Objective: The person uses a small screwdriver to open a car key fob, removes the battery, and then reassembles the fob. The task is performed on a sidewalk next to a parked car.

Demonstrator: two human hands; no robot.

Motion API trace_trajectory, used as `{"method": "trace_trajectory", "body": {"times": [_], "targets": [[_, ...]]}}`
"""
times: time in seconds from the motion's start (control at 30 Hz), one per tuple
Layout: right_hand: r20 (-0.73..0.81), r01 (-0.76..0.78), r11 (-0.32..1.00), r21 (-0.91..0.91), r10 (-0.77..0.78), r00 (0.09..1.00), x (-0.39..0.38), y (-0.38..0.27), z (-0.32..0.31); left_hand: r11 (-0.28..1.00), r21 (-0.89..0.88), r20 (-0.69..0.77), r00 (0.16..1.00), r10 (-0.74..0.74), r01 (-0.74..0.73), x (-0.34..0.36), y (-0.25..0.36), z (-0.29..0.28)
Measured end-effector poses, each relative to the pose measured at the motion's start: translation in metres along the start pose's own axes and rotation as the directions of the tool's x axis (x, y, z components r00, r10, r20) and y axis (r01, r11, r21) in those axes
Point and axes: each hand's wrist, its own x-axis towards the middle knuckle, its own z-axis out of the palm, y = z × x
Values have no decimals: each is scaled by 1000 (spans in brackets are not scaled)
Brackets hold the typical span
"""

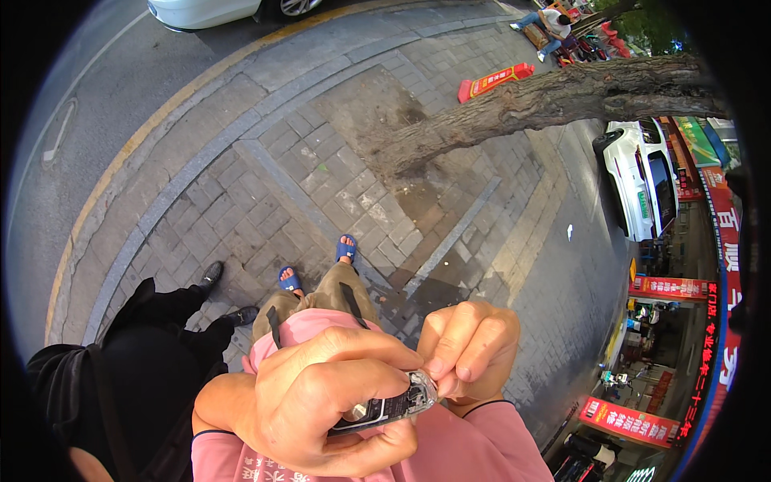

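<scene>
My left hand is closed around a small oblong black device, which looks like an opened key fob. A round silvery spot shows on its face, and its far end is clear plastic with small parts inside. At that clear end, the thumb and fingers of my right hand are pinched together. Whatever they hold, if anything, is too small to make out. Both hands are close together in front of my pink shirt.
A person in black stands close on my left. Ahead, a leaning tree trunk rises from the paving, near a red sign. A white car stands at the right before shopfronts; another white car is on the road.
</scene>
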Motion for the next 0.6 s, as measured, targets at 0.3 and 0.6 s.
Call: {"method": "trace_trajectory", "body": {"times": [0.3, 0.6], "targets": [[48, -56, 997, 49, 54, 997, 1, -4, -3, 999, 6, -53, 998, 35, -35, -2, 0, 7], [-28, -85, 995, -44, 84, 996, -3, -6, 0, 1000, -15, -44, 999, 16, -17, -4, 2, 12]]}}
